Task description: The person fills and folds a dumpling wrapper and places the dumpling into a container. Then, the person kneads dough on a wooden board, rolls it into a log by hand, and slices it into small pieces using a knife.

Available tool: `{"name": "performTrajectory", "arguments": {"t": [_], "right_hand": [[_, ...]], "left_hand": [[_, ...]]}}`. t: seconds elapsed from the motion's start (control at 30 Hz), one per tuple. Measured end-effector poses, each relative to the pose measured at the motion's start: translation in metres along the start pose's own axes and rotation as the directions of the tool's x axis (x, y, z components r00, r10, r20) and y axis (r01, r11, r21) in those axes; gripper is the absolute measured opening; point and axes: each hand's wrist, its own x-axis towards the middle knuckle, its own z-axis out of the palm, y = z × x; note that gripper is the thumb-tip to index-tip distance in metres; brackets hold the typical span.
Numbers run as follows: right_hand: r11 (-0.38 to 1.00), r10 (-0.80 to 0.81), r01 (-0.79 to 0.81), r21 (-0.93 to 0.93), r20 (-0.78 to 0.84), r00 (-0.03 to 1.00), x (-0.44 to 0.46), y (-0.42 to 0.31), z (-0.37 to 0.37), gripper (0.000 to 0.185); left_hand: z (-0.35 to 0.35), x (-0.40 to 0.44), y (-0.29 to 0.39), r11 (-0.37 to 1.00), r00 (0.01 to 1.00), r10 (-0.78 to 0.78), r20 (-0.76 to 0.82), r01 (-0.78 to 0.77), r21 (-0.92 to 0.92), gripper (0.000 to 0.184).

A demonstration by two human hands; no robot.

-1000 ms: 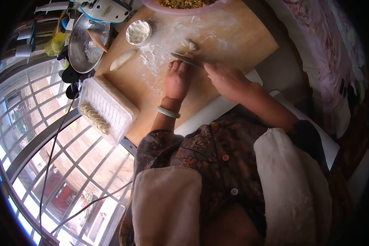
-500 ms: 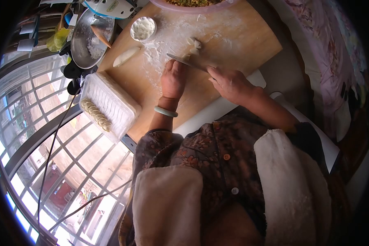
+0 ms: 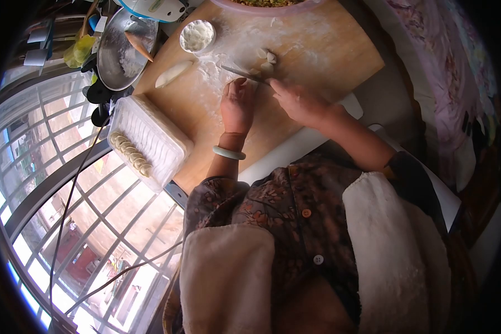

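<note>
My right hand (image 3: pixel 301 104) is closed around the handle end of a knife (image 3: pixel 244 74), whose blade points left across the floured wooden board (image 3: pixel 328 61). The blade passes just beyond the fingertips of my left hand (image 3: pixel 237 106). That hand rests on the board with its fingers curled; whatever they press on is hidden beneath them. Small cut pieces of dough (image 3: pixel 268 61) lie just past the blade. Farther left on the board is a longer, spindle-shaped piece of dough (image 3: pixel 173 74).
A small bowl of flour (image 3: pixel 197 37) stands at the board's back left. To the left, a white plastic tray (image 3: pixel 170 136) holds a row of dumplings (image 3: pixel 130 154). Beyond it sits a metal bowl (image 3: pixel 108 67). A pink basin of chopped filling (image 3: pixel 270 4) is at the far edge.
My right hand and the knife have shifted left, so the blade reaches farther past my left fingers. My left hand stays almost in place.
</note>
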Motion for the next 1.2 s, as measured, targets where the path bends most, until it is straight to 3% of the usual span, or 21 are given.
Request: {"name": "performTrajectory", "arguments": {"t": [0.03, 0.13, 0.23, 0.33, 0.43, 0.83, 1.03, 1.13, 1.2], "right_hand": [[1.0, 0.01, -0.009, 0.024, -0.027, 1.0, -0.003, -0.001, -0.003, 0.027], [0.999, 0.014, -0.011, 0.045, -0.068, 0.998, -0.012, -0.003, -0.014, 0.032], [0.998, -0.001, 0.001, -0.059, 0.004, 1.0, -0.024, -0.018, -0.027, 0.031], [0.999, -0.03, 0.03, -0.034, -0.019, 0.999, -0.039, -0.021, -0.027, 0.03], [0.999, -0.032, 0.031, -0.024, -0.057, 0.998, -0.046, -0.018, -0.024, 0.029], [0.998, -0.01, 0.012, -0.064, 0.029, 1.0, -0.051, -0.011, -0.013, 0.032], [0.981, 0.102, -0.082, -0.175, 0.111, 0.989, -0.03, -0.016, -0.004, 0.032], [0.998, 0.043, -0.041, 0.042, -0.033, 0.999, -0.028, -0.003, -0.004, 0.034], [0.996, 0.027, -0.021, 0.087, -0.063, 0.998, -0.027, -0.007, -0.011, 0.034]], "left_hand": [[0.001, -0.005, -0.001, 0.986, 0.99, -0.138, -0.023, 0.135, -0.099, 0.014], [-0.004, -0.012, 0.001, 0.991, 0.995, -0.102, 0.019, 0.104, -0.086, 0.015], [-0.008, -0.012, 0.014, 0.995, 0.996, 0.079, 0.047, -0.075, -0.071, 0.019], [-0.003, -0.013, 0.004, 0.952, 0.96, 0.259, 0.105, -0.272, 0.14, 0.025], [-0.002, -0.012, 0.01, 0.949, 0.954, 0.289, 0.075, -0.296, 0.11, 0.034], [0.0, -0.015, 0.012, 0.948, 0.953, 0.288, 0.098, -0.298, 0.114, 0.041], [0.0, -0.017, 0.005, 0.948, 0.953, 0.269, 0.141, -0.288, 0.134, 0.032], [-0.005, -0.019, -0.01, 0.967, 0.978, 0.203, 0.048, -0.208, 0.145, 0.022], [-0.011, -0.017, -0.019, 0.965, 0.98, 0.189, 0.066, -0.197, 0.172, 0.022]]}}
